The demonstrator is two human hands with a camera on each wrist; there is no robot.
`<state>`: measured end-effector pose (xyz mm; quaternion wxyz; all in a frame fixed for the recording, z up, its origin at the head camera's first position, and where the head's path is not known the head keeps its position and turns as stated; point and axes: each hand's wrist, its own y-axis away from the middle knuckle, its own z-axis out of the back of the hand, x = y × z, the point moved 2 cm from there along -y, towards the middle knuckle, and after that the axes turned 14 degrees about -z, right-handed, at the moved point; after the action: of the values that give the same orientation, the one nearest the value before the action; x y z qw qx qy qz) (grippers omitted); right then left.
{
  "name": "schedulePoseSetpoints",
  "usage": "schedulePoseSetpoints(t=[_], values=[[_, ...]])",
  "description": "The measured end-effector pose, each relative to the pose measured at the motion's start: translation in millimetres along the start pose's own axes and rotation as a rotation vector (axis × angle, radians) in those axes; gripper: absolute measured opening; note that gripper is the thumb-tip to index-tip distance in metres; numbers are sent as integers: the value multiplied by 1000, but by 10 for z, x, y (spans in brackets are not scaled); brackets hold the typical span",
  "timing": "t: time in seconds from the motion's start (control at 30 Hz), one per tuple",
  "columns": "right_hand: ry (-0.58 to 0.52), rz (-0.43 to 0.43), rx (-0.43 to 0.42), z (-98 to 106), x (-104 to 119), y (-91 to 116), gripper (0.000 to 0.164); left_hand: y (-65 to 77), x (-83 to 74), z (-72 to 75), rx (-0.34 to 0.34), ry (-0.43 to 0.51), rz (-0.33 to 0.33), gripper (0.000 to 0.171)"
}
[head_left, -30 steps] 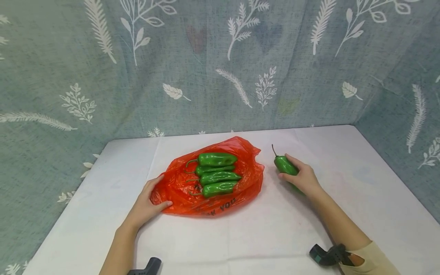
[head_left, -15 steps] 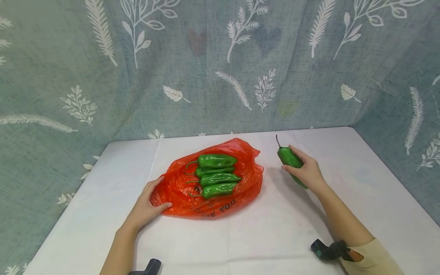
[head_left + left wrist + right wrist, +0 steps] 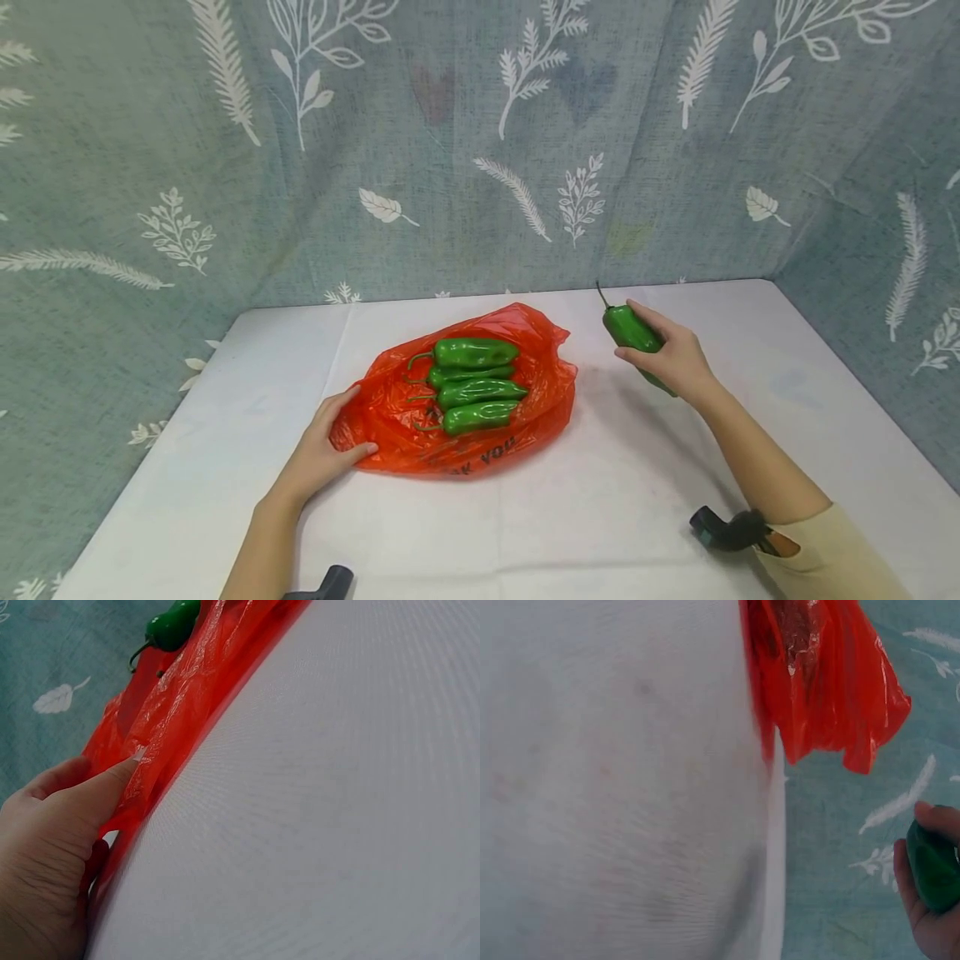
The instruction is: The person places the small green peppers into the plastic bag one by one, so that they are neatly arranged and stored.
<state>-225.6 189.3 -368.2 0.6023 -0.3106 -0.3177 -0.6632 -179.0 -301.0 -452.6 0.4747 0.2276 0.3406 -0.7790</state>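
A long green pepper (image 3: 632,329) is gripped in my right hand (image 3: 671,357), thumb on the near side and fingers on the far side. It tilts with its stem up and to the left, raised to the right of the red plastic bag (image 3: 540,408). In the right wrist view, part of the held pepper (image 3: 934,874) shows between thumb and fingers. My left hand (image 3: 318,446) holds the bag's left end, thumb in front and fingers behind. Several green peppers (image 3: 480,390) lie side by side in the bag's open mouth, stems pointing left.
The bag rests on a white-covered table (image 3: 450,533). Behind the table hangs a green-grey patterned cloth (image 3: 450,167), which also runs along both sides. A black wrist device (image 3: 727,529) sits on the right forearm.
My right hand has lifted the pepper up off the table and moved slightly farther away. The left hand and the bag have stayed in place.
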Motion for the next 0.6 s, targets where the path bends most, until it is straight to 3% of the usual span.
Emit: schedulePoseSetpoints(t=[0.6], values=[[-24,133,68,-110,567,61,71,8,-22,7,-3,-1,-4,84]])
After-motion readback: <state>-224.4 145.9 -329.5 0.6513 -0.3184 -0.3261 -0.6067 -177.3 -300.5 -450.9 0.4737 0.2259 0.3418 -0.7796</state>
